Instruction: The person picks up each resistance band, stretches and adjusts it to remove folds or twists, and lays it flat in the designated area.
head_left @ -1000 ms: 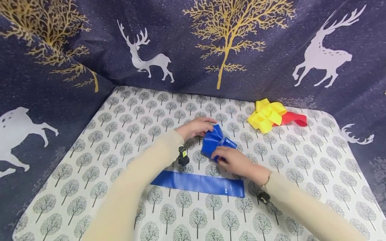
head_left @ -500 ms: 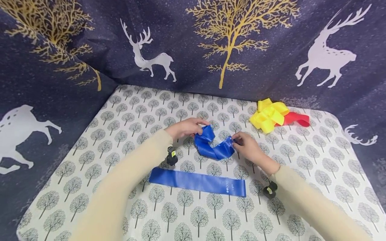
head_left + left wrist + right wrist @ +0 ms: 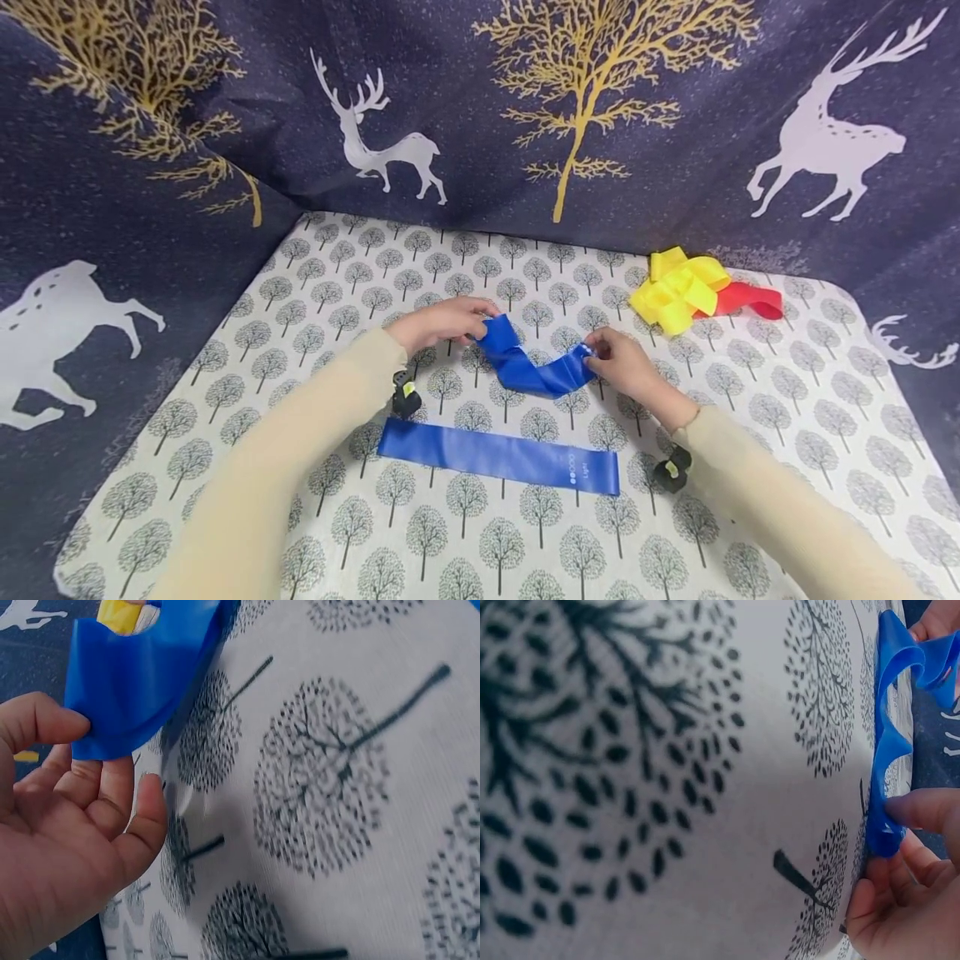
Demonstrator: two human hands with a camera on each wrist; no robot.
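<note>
Between both hands hangs a blue resistance band (image 3: 536, 375), sagging in a U with its middle at the tablecloth. My left hand (image 3: 448, 322) pinches its left end; in the left wrist view the thumb presses the band (image 3: 124, 690) against the fingers. At the other end, my right hand (image 3: 624, 365) pinches the band between thumb and fingers, as the right wrist view of the band (image 3: 889, 750) also shows. Nearer the front, a second blue band (image 3: 495, 454), printed "Light", lies flat and straight on the cloth.
A yellow band (image 3: 678, 292) lies in a crumpled heap at the back right, beside a red band (image 3: 753, 300). The table has a white tree-print cloth (image 3: 247, 467). A dark curtain (image 3: 480, 125) with deer and trees stands behind it.
The bunched blue band has been spread out: my left hand moved left, and my right hand moved right and up to the band's other end. The flat blue band stays in place.
</note>
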